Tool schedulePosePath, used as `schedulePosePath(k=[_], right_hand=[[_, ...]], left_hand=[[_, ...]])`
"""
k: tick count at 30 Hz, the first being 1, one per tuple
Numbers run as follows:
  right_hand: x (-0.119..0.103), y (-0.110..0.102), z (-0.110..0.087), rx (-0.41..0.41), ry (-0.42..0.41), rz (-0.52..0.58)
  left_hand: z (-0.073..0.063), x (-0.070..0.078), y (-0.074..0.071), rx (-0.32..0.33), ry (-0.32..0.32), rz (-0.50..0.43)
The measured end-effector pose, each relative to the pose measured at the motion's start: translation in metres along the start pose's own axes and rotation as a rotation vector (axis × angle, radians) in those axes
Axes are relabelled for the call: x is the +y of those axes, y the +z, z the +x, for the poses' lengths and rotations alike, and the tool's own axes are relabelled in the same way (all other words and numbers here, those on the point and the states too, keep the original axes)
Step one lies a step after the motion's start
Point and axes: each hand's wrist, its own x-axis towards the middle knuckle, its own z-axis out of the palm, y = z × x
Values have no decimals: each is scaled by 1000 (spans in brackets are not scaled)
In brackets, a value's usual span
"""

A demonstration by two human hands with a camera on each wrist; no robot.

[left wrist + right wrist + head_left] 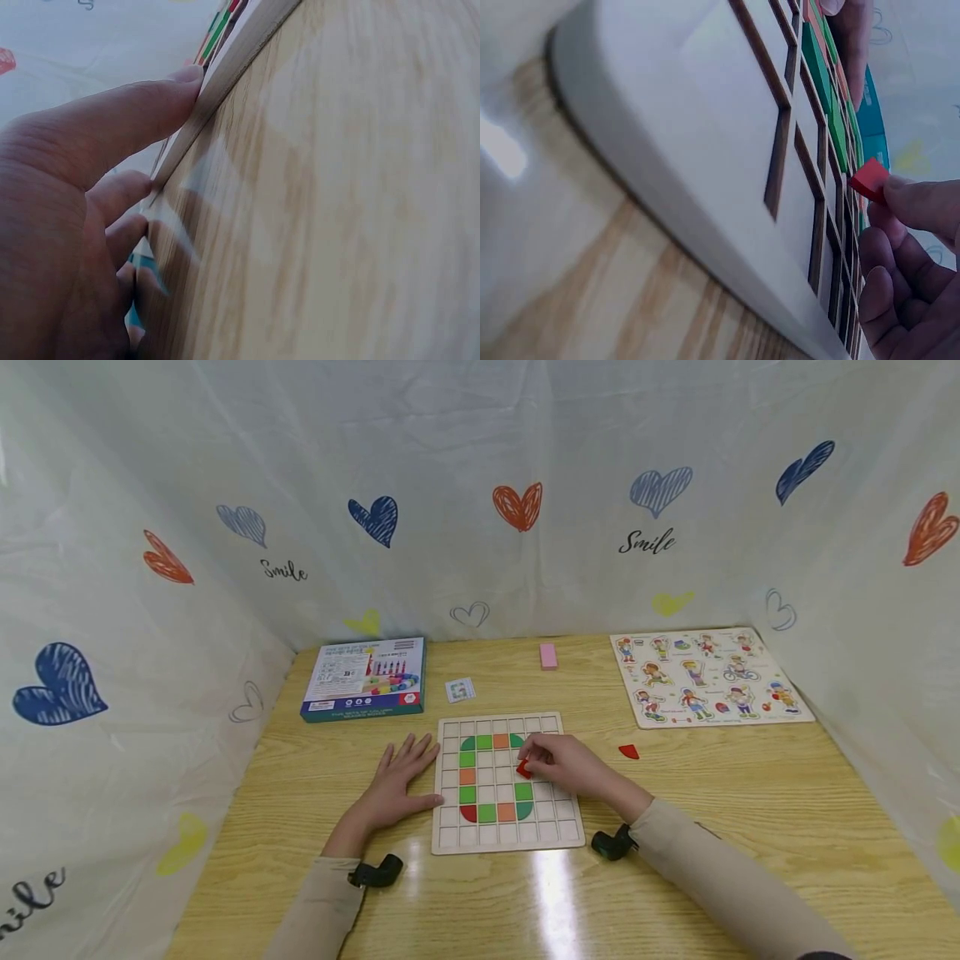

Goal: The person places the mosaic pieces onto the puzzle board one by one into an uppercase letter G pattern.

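A white grid board (447, 837) lies on the wooden table, with green, orange, teal and dark red tiles set in a rounded ring of its squares. My right hand (558, 762) is over the board's right half. Between its thumb and fingertips it pinches a small red tile (871, 180), held tilted at the ring's right side, above a green tile (523, 792). My left hand (397, 783) lies spread on the table, its thumb and fingertips at the board's left edge. In the left wrist view the thumb (142, 112) touches that edge.
A red quarter-round tile (629, 752) lies right of the board. Behind the board are a small pattern card (460, 690) and a pink block (548, 657). A boxed game (363, 680) stands back left, a picture puzzle board (711, 678) back right. A white curtain (450, 460) hangs behind.
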Motion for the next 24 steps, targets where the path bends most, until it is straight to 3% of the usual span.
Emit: schedulePosePath(k=[13,24], right_hand=[[-9,8,5,-60,-35,-158],[-8,8,2,-54,-49,-154]], left_hand=[[0,0,-1,3,12,1],[0,-1,0,2,11,4]])
